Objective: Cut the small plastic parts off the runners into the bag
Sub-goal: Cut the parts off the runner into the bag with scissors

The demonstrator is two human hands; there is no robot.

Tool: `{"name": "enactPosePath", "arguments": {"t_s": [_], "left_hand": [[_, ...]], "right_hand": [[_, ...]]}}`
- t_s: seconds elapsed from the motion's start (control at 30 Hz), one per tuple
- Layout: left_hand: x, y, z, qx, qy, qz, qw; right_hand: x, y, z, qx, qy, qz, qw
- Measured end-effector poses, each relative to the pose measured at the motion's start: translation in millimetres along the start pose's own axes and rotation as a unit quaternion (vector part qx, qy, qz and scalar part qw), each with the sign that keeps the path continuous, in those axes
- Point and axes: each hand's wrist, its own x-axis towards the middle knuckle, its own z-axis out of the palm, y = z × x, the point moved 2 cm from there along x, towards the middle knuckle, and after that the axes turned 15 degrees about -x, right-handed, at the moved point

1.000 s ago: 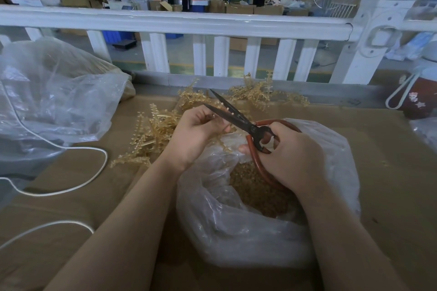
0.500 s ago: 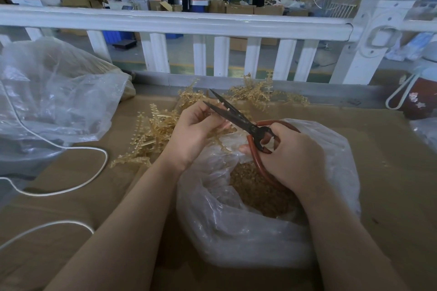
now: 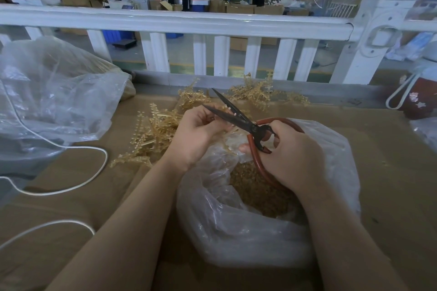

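My right hand [image 3: 290, 153] has its fingers curled through the red loops of the scissors [image 3: 238, 120], blades parted. My left hand [image 3: 196, 134] pinches a runner [image 3: 224, 143] at the blades, though its fingers mostly hide it. Both hover over the open bag [image 3: 236, 227], where cut parts [image 3: 255, 191] lie piled. More runners [image 3: 156, 134] lie heaped on the table [image 3: 390, 172], left and far of my hands.
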Motion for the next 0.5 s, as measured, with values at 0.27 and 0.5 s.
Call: {"name": "enactPosePath", "arguments": {"t_s": [0.27,0.5], "left_hand": [[0.3,-2.6,1.3,-0.037,-0.001,-0.016,0.999],[1.9,-4.1,-1.5,-0.006,0.01,0.017,1.0]], "right_hand": [[0.6,2.6,2.7,0.0,0.001,-0.006,1.0],[0.3,2.9,1.9,0.011,-0.001,0.0,1.0]]}}
